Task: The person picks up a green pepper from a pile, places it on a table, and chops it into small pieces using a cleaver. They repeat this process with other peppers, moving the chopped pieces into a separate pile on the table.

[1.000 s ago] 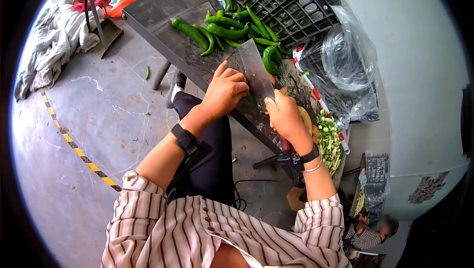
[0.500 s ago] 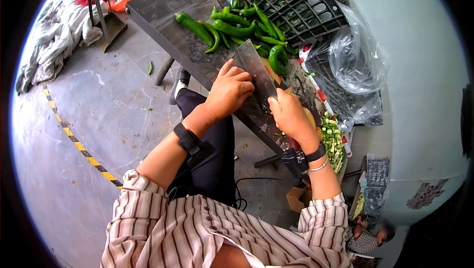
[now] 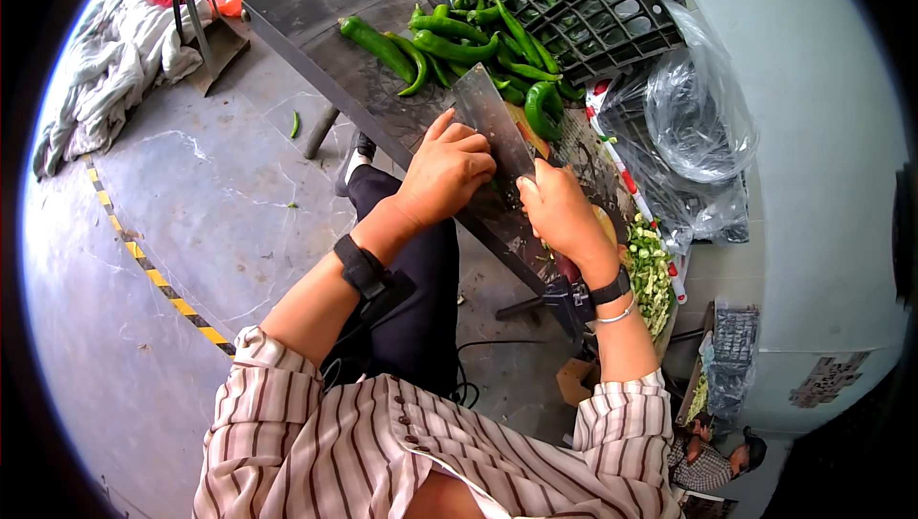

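A broad-bladed cleaver [image 3: 495, 121] is in my right hand [image 3: 569, 213], whose fingers are wrapped round its handle. Its blade points up and left, over the dark table. Against the blade's left side is my left hand [image 3: 445, 170], fingers curled, index finger sticking out a little; whatever lies under them is hidden. Just beyond the blade's tip, green chili peppers [image 3: 454, 48] lie in a heap. One curled green pepper [image 3: 544, 110] sits right of the blade. Chopped pepper pieces [image 3: 650, 275] are piled beyond my right wrist.
The dark table [image 3: 320, 12] has its long edge running beside my legs. At its far side stands a black plastic crate [image 3: 583, 2], with clear plastic bags [image 3: 703, 127] right of it. A dustpan [image 3: 220, 52] stands on the floor. Another person [image 3: 708, 457] is at lower right.
The cleaver's tip has shifted slightly left and upward on the view. Both hands keep nearly the same place and grip. The whole view has moved a little.
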Available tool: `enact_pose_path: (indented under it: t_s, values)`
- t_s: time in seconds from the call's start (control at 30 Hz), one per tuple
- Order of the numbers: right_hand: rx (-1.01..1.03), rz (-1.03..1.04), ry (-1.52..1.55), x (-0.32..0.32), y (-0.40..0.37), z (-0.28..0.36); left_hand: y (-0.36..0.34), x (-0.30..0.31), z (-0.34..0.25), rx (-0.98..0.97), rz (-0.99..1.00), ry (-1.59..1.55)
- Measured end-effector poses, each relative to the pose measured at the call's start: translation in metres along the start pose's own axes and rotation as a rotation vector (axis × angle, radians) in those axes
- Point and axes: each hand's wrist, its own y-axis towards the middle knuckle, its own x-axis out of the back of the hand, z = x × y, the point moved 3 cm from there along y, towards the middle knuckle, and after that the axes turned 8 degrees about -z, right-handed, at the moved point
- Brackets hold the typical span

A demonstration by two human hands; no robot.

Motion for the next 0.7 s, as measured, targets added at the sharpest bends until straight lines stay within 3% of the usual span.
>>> enact_pose_path:
  t_s: [0.23, 0.3, 0.4, 0.53, 0.6, 0.7]
  values:
    - [-0.009, -0.070, 0.067, 0.002, 0.001, -0.002, 0.001, 0.002, -0.002, 0.004, 0.006, -0.006]
    - [-0.170, -0.054, 0.207, 0.004, 0.000, -0.004, 0.000, 0.002, -0.002, 0.000, 0.019, 0.016]
    - [-0.086, -0.132, 0.247, 0.010, -0.004, -0.002, 0.001, 0.002, -0.002, 0.001, 0.038, 0.009]
    - [-0.123, -0.084, 0.232, 0.012, -0.010, 0.001, 0.001, 0.002, -0.002, 0.012, 0.039, -0.008]
    - [0.003, -0.092, 0.158, 0.006, -0.008, -0.004, 0.000, 0.002, 0.000, 0.016, 0.045, -0.012]
    - [-0.004, -0.072, 0.147, 0.004, -0.009, -0.003, -0.001, 0.001, 0.001, 0.009, 0.033, -0.027]
